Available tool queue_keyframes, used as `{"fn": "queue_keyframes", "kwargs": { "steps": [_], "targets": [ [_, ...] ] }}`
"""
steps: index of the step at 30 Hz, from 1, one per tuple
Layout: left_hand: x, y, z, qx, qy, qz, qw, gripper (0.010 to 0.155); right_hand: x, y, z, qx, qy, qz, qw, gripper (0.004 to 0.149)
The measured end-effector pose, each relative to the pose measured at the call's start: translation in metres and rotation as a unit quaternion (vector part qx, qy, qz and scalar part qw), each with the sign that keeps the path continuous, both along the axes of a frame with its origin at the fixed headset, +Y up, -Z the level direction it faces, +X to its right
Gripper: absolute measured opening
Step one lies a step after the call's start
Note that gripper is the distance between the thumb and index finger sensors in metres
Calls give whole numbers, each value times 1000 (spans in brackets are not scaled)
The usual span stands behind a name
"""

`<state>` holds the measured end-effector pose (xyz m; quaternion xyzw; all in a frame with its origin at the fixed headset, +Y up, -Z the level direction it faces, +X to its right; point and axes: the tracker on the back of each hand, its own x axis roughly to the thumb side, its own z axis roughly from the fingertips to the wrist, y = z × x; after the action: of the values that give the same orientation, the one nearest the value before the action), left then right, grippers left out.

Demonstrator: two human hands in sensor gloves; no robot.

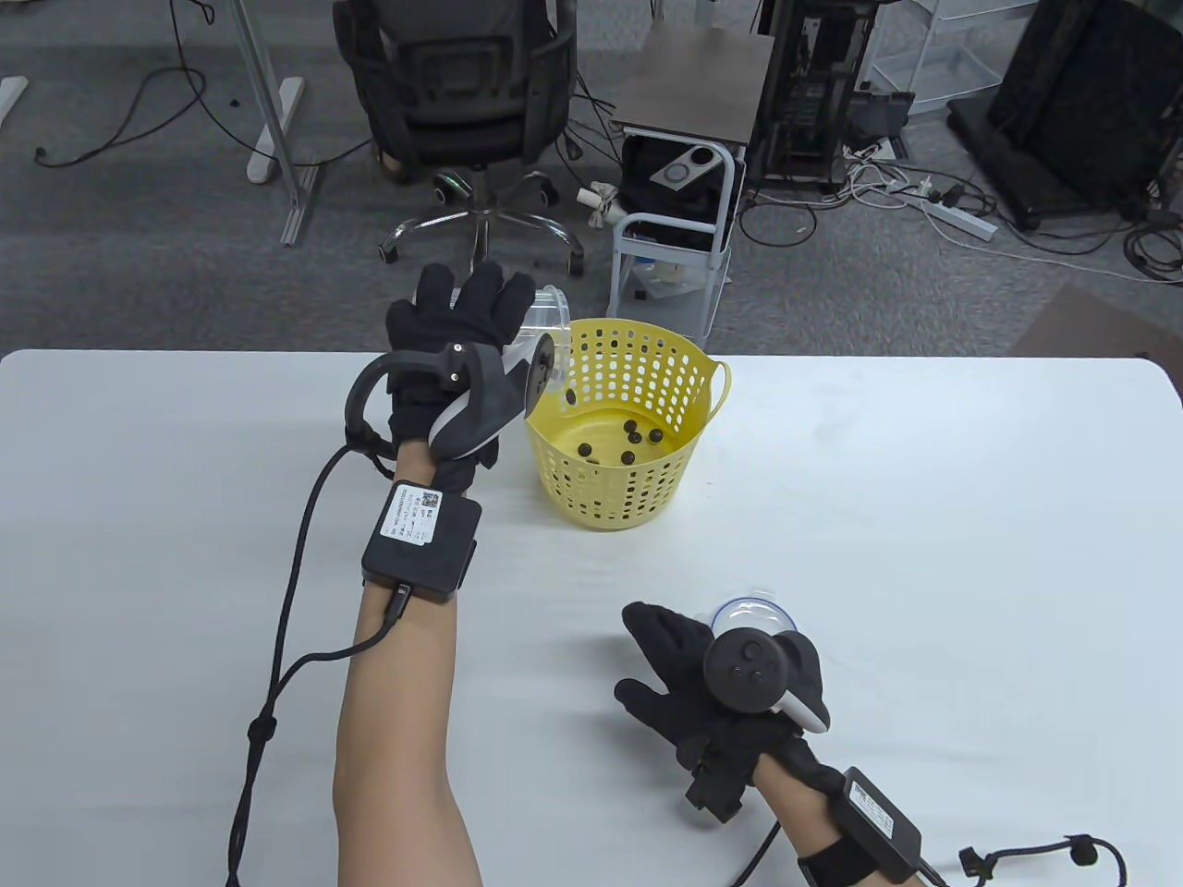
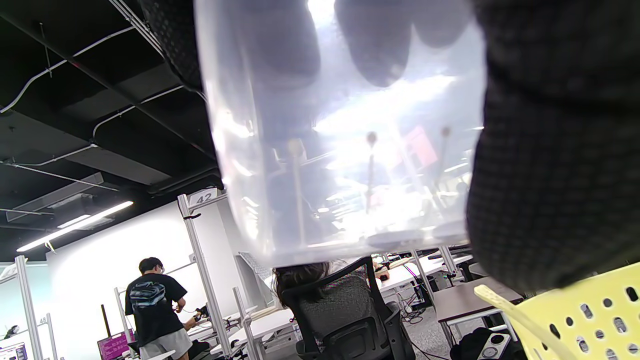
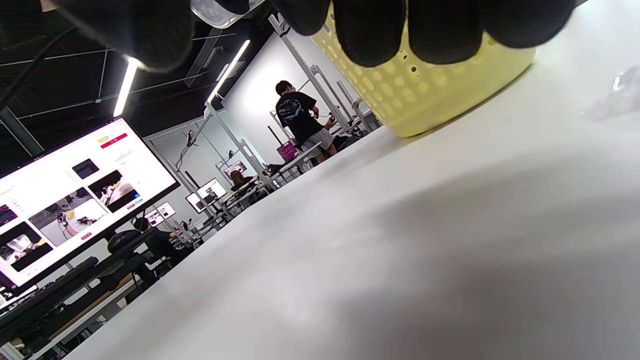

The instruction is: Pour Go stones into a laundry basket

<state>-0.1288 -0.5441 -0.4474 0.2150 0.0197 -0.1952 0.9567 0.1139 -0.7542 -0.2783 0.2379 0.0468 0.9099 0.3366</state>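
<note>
A yellow perforated laundry basket stands on the white table near its far edge, with several dark Go stones on its bottom. My left hand grips a clear plastic cup, tipped on its side over the basket's left rim. In the left wrist view the cup fills the frame, with no stones showing inside, and the basket rim shows at lower right. My right hand rests on the table, fingers spread, beside a clear lid. The basket shows past its fingers.
The white table spreads around the basket. Beyond its far edge stand an office chair and a small cart. Cables run from both wrist units along my arms.
</note>
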Motion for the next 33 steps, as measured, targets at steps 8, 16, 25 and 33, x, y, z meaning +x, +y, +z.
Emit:
{"fn": "queue_keyframes", "kwargs": {
  "steps": [8,16,25,33],
  "targets": [
    [0,0,1,3,-5,-8,1000,127,0,0,0,-2,2,5,1000,80],
    [-1,-4,2,1,-4,-30,1000,127,0,0,0,-7,1,9,1000,80],
    [-1,-6,2,-1,-8,-32,999,127,-2,-1,0,-12,7,19,1000,80],
    [-11,4,2,-29,-19,63,997,127,-3,-1,0,-11,7,19,1000,80]
  ]
}}
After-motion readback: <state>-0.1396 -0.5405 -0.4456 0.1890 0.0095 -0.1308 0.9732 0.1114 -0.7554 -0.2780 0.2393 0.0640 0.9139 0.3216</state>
